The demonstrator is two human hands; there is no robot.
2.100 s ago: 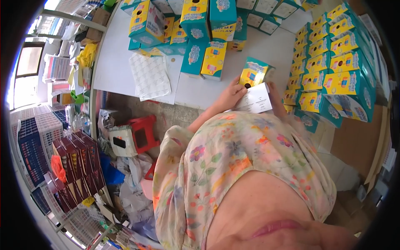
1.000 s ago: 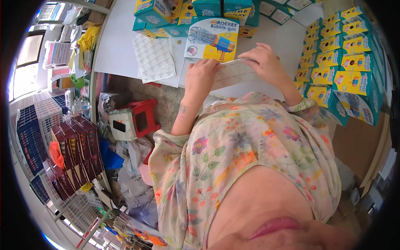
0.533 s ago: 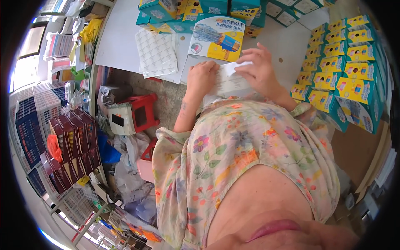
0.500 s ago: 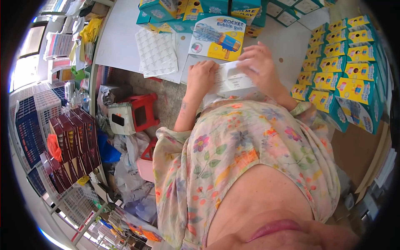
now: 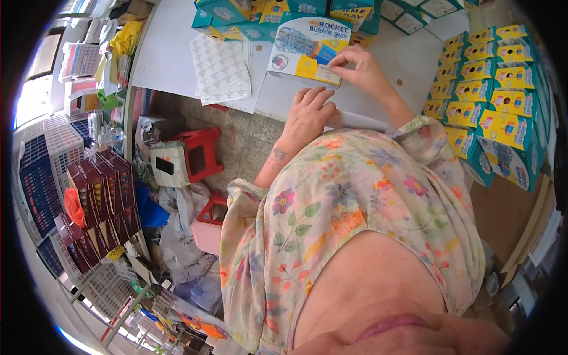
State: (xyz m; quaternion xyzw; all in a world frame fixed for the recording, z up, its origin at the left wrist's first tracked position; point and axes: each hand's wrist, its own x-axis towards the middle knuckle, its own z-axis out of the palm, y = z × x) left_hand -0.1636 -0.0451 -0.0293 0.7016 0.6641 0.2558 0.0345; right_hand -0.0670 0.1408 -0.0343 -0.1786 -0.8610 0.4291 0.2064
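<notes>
A toy bubble gun box [image 5: 310, 40], white, teal and yellow, lies on the table in front of me with its picture side up. My right hand [image 5: 357, 70] pinches a small white label [image 5: 328, 74] between thumb and fingertips, at the box's lower right corner. Nearer to me, my left hand [image 5: 309, 114] has its fingers bent over the end of a white label sheet [image 5: 364, 121] at the table edge. Part of that sheet is hidden by the hand and my floral top.
Patterned white backing sheets [image 5: 220, 70] lie left of the box. Teal and yellow boxes [image 5: 278, 29] stand behind it, and rows of similar boxes [image 5: 473, 89] fill the right side. A red stool [image 5: 201, 155] and a shelf of goods [image 5: 100, 207] are at left.
My right hand has moved from the label sheet to the box's lower right corner with a small label. My left hand and the sheet have come down nearer my body.
</notes>
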